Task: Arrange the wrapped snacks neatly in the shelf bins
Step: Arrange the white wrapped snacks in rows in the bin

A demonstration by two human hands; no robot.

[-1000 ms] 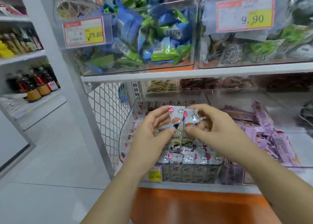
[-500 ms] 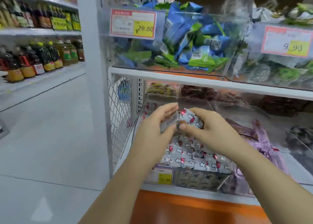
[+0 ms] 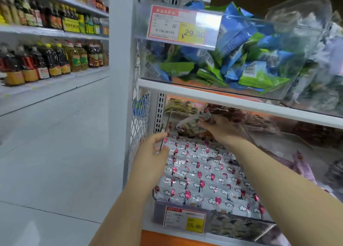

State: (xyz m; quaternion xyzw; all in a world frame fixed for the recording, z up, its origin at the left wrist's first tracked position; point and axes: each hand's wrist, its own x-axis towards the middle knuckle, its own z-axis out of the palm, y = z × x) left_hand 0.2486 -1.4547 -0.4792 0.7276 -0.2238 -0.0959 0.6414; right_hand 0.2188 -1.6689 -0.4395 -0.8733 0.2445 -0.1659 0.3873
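The bin (image 3: 241,227) was a clear box on the lower shelf, filled with white wrapped snacks (image 3: 200,173) printed with pink marks and laid in flat, even rows from its front wall to near its back. The left hand (image 3: 154,149) was at the bin's left wall, with fingers and thumb curled around that wall's upper edge and pinching it. The right hand (image 3: 220,128) reached over the rows to the back of the bin, its fingers closed around a small bundle of snacks (image 3: 193,125) held tilted just above the rear rows. A price tag (image 3: 185,219) reading 15.80 was fixed to the bin's front wall. Directly above the bin, on the next shelf, was another clear box of blue and green packets (image 3: 232,56). Purple packets (image 3: 302,166) lay just to the right of the bin. Bottles (image 3: 46,60) stood on shelves well to its left.
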